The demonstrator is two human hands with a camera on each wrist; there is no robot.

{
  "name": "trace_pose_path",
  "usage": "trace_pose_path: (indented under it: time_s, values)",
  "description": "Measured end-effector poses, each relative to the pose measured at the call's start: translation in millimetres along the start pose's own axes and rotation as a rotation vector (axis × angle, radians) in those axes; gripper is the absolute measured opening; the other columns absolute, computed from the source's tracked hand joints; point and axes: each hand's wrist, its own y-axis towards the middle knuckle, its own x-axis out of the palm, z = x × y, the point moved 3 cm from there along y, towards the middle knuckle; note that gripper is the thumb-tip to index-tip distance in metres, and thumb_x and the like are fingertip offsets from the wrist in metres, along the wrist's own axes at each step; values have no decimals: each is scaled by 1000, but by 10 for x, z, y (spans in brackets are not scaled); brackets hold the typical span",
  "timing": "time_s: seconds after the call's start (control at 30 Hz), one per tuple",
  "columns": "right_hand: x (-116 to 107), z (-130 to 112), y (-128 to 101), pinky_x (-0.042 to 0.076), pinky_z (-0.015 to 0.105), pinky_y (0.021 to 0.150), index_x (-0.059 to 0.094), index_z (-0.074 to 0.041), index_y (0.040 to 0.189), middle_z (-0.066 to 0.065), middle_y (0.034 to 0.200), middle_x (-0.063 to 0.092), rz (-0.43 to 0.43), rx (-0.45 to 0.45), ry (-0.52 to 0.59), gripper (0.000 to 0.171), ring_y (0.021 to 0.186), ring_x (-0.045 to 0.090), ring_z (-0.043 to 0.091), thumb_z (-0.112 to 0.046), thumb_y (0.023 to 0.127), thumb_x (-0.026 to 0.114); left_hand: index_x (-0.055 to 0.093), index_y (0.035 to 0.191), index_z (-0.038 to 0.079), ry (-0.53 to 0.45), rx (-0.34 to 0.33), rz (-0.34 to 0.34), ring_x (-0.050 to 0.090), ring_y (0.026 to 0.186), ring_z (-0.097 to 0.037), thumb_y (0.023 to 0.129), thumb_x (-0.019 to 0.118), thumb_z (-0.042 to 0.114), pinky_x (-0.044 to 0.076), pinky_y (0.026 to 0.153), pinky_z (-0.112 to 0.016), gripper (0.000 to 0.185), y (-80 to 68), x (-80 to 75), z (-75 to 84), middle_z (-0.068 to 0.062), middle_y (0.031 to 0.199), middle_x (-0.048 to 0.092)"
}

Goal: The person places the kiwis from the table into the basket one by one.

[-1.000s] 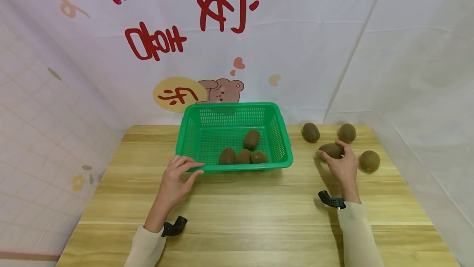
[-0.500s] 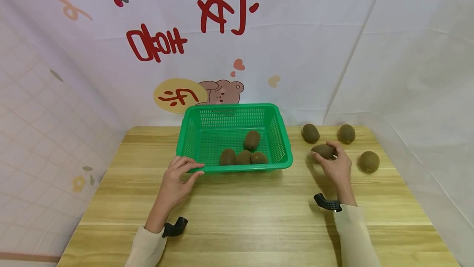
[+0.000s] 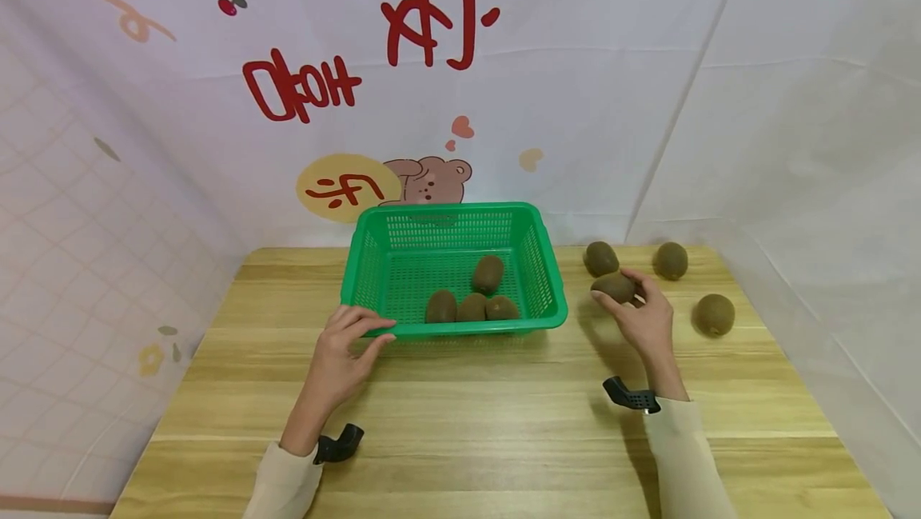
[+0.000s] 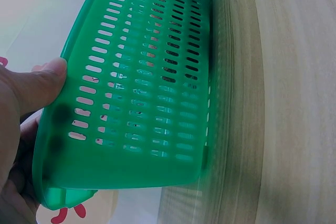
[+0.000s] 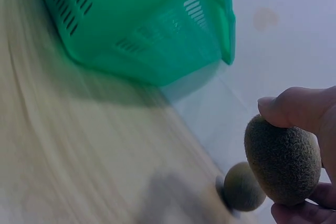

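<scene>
Head view: kiwi [image 3: 613,287] pinched in right hand [image 3: 643,319] fingertips, above table [image 3: 504,415]

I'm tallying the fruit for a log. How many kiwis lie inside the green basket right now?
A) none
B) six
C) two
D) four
D: the head view shows four kiwis inside the green basket, three in a row near the front wall and one behind them; the right hand holds a fifth outside it.

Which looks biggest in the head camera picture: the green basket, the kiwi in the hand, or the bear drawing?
1. Green basket
2. Bear drawing, farther back, so its true size is unsure
3. Kiwi, held by the right hand
</scene>
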Motion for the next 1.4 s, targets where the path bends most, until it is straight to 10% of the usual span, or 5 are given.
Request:
trace_pose_path:
  time_s: [1.4]
  values:
    - [198, -968, -315, 49, 11, 94, 61, -14, 140, 7, 139, 63, -99, -374, 136, 65, 111, 61, -2, -15, 81, 90, 81, 104, 14, -12, 22, 4, 56, 94, -17, 83, 84, 7, 44, 86, -33, 23, 11, -15, 8, 0, 99, 71]
